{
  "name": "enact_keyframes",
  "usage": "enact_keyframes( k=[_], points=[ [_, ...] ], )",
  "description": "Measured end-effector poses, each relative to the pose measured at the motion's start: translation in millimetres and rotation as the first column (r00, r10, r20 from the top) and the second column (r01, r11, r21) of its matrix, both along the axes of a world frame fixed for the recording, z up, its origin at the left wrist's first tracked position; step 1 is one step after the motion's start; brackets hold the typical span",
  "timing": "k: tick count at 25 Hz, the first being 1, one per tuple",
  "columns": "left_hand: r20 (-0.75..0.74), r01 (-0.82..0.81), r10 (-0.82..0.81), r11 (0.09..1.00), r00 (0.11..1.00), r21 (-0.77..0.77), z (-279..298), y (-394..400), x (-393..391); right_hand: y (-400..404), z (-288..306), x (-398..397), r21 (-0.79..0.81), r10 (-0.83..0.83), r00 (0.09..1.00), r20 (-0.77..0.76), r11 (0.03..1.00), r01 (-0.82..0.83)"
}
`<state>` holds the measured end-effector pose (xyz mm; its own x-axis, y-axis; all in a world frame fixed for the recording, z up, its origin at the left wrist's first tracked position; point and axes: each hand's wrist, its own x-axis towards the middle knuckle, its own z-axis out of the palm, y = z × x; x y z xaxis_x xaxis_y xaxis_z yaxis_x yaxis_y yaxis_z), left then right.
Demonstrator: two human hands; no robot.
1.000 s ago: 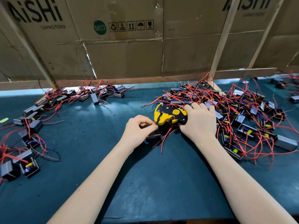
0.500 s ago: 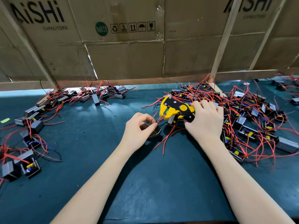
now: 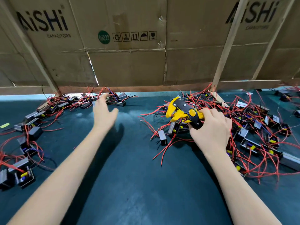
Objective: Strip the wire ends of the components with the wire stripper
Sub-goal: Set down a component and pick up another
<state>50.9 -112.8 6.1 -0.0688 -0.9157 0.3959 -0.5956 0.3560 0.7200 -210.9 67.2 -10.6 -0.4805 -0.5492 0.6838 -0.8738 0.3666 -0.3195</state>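
My right hand (image 3: pixel 211 130) grips the handles of the yellow and black wire stripper (image 3: pixel 183 111), with its jaws pointing left over the edge of the right pile. That pile of small black and grey components with red wires (image 3: pixel 253 132) spreads under and behind this hand. One grey component (image 3: pixel 162 137) lies alone on the mat just below the stripper's jaws. My left hand (image 3: pixel 103 112) is stretched out and blurred, fingers spread, its fingertips at the far end of the left row of components (image 3: pixel 65 104). I see nothing held in it.
The dark green mat (image 3: pixel 133 176) covers the bench. A cardboard wall (image 3: pixel 129 62) on wooden slats closes off the back. More components with red wires (image 3: pixel 24 151) line the left edge, and a few (image 3: pixel 289 95) sit at the far right.
My left hand has let go of the component it pinched at the centre and has swung out to the far left pile. My right hand has moved the stripper slightly to the right.
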Motion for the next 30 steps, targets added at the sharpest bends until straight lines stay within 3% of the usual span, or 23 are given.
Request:
enact_keyframes(
  k=[2,5,7,9,10,11,12,14,17,20,22,24,26,28,30],
  points=[
    [0.233,-0.145,0.115,0.983,0.966,0.116,-1.9,-39.7,18.8,-1.8,-1.4,2.6,0.034,0.012,0.998,-0.067,0.999,-0.009],
    [0.572,-0.238,0.065,0.943,0.817,0.233,-9.9,-74.7,41.4,-1.7,-1.1,6.5,0.026,0.026,0.994,-0.108,0.999,-0.023],
    [0.680,-0.262,0.047,0.940,0.731,0.217,-15.7,-81.9,45.4,-1.2,0.3,10.0,-0.037,0.029,0.994,-0.107,0.999,-0.033],
    [0.586,-0.234,0.123,0.965,0.801,0.116,-17.3,-74.8,39.0,-0.7,3.3,13.8,-0.128,0.054,0.993,-0.106,0.989,-0.067],
    [0.431,-0.187,0.137,0.979,0.892,0.077,-14.9,-66.2,33.8,-0.4,4.9,15.6,-0.168,0.073,0.991,-0.111,0.982,-0.091],
    [0.219,-0.099,0.081,0.992,0.972,0.075,-10.3,-55.1,28.4,0.1,5.8,17.3,-0.194,0.089,0.989,-0.117,0.975,-0.111],
    [0.000,0.037,-0.037,0.996,0.999,0.081,-3.5,-42.5,22.1,0.8,6.2,18.6,-0.207,0.100,0.988,-0.121,0.971,-0.123],
    [-0.222,0.333,-0.306,0.938,0.926,0.096,14.1,-10.2,9.9,2.3,5.9,19.9,-0.202,0.108,0.988,-0.113,0.971,-0.130],
    [-0.146,0.535,-0.515,0.826,0.844,0.179,17.2,31.9,-3.5,4.5,6.1,19.7,-0.161,0.094,0.993,-0.066,0.982,-0.104],
    [0.336,0.351,-0.397,0.917,0.854,0.191,-0.8,51.4,-3.3,6.4,6.4,15.2,-0.153,0.072,0.997,0.000,0.986,-0.071],
    [0.478,0.198,-0.234,0.972,0.847,0.126,-4.9,58.4,1.1,7.7,5.7,14.1,-0.153,0.069,0.997,0.040,0.986,-0.062],
    [0.535,0.139,-0.129,0.990,0.835,0.021,-5.3,60.5,4.4,8.1,6.2,13.9,-0.140,0.071,0.996,0.052,0.988,-0.064],
    [0.530,0.205,-0.137,0.976,0.837,-0.070,-7.7,61.2,5.0,7.8,9.1,14.9,-0.133,0.128,0.991,0.044,0.984,-0.122],
    [0.426,0.287,-0.212,0.951,0.879,-0.119,-9.5,61.8,4.2,8.4,13.1,23.0,-0.157,0.300,0.952,0.059,0.945,-0.288],
    [0.331,0.350,-0.294,0.929,0.897,-0.122,-9.0,63.5,2.7,9.3,15.4,40.4,-0.147,0.509,0.857,0.086,0.857,-0.494]
  ],
)
